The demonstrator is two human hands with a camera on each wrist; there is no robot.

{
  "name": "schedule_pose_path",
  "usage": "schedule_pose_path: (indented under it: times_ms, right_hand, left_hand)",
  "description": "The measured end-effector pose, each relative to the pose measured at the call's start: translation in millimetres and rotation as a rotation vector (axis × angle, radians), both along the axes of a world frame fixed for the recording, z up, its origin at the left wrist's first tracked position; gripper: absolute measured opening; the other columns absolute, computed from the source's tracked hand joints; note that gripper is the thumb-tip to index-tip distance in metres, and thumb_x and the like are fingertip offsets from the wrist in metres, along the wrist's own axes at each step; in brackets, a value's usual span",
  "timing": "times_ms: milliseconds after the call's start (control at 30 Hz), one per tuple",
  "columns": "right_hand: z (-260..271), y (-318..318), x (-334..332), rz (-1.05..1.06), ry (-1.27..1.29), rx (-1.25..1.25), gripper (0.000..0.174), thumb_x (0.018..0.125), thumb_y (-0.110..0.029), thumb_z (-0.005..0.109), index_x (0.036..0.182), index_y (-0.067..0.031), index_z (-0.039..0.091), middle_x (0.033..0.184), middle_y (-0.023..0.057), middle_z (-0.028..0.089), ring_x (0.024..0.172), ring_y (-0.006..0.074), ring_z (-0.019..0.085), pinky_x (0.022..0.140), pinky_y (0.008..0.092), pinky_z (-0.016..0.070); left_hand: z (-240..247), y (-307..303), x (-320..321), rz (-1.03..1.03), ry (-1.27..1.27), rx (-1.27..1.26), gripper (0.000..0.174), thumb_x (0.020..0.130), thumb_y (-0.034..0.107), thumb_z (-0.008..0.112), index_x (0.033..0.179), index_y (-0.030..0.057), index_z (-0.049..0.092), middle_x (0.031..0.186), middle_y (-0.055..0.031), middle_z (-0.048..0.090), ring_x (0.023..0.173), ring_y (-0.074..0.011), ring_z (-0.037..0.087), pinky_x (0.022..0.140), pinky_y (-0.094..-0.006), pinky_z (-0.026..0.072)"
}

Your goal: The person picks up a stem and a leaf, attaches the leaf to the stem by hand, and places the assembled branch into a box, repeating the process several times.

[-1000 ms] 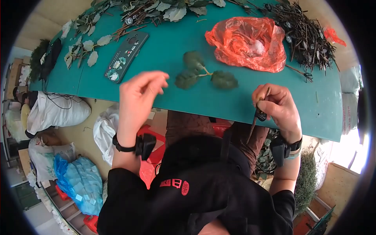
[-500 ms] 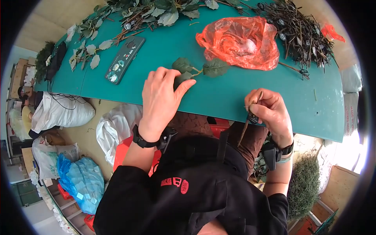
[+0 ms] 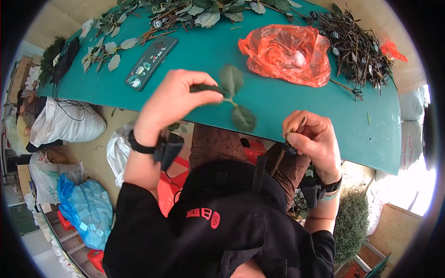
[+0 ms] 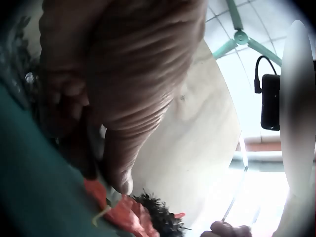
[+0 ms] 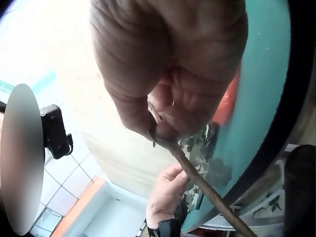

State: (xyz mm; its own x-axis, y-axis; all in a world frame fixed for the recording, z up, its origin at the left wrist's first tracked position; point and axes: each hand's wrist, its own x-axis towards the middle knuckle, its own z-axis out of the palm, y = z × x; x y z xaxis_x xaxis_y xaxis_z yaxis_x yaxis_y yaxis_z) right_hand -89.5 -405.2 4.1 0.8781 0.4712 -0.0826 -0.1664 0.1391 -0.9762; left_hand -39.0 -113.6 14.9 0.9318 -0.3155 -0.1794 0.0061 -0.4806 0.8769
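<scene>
In the head view my left hand (image 3: 178, 95) pinches a sprig of green leaves (image 3: 243, 119) between thumb and fingers, just above the table's near edge. Two of its leaves spread out to the right of the fingertips; another lies partly hidden under the hand. My right hand (image 3: 315, 141) grips a thin brown stem (image 5: 207, 190) near its upper end, off the front edge of the table. The stem slants down towards the lap, and a small black piece (image 3: 290, 148) with pale marks sits on it beside the thumb.
A crumpled red plastic bag (image 3: 259, 58) lies on the green table (image 3: 361, 139), with a bundle of dark stems (image 3: 366, 51) behind it at right. Leafy branches (image 3: 208, 16) line the far side. A phone in a floral case (image 3: 153, 60) lies at left.
My left hand reached right to the leaf sprig on the table, took hold of it and drew it back left, turning it. The right hand kept the stem and shifted slightly left.
</scene>
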Motion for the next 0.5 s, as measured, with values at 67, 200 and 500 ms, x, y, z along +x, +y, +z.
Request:
schedule_pose_path:
  times_ms: [67,200,500]
  right_hand:
    - [-2.0,0.8,0.1,0.006,-0.009,-0.012,0.008,0.081,0.007,0.059,0.082,0.0001,0.055,0.087,0.0016,0.056,0.070,0.0018,0.047,0.059,0.0165,0.0387]
    - [-2.5,7.1,2.9,0.004,-0.028,-0.018,0.008,0.081,0.007,0.059,0.082,0.0000,0.055,0.086,0.0018,0.056,0.069,0.0019,0.046,0.059,0.0166,0.0386]
    - [-2.3,17.6,6.5,0.011,0.010,-0.025,0.008,0.081,0.007,0.058,0.081,-0.0003,0.055,0.086,0.0017,0.055,0.068,0.0018,0.046,0.057,0.0166,0.0383]
  left_hand:
    - [8.6,11.3,14.2,-0.015,-0.388,0.224,0.019,0.081,0.018,0.069,0.095,0.0061,0.064,0.078,-0.0037,0.063,0.068,-0.0127,0.058,0.061,-0.0267,0.0446]
    - [5.2,20.0,13.4,0.256,-0.921,0.478,0.022,0.084,0.024,0.066,0.097,0.0066,0.064,0.073,-0.0069,0.063,0.061,-0.0228,0.059,0.056,-0.0313,0.0461]
    - [-29.0,-28.4,-4.7,0.262,-0.633,0.350,0.019,0.085,0.022,0.064,0.099,0.0085,0.065,0.083,-0.0077,0.062,0.065,-0.0221,0.060,0.060,-0.0324,0.0459]
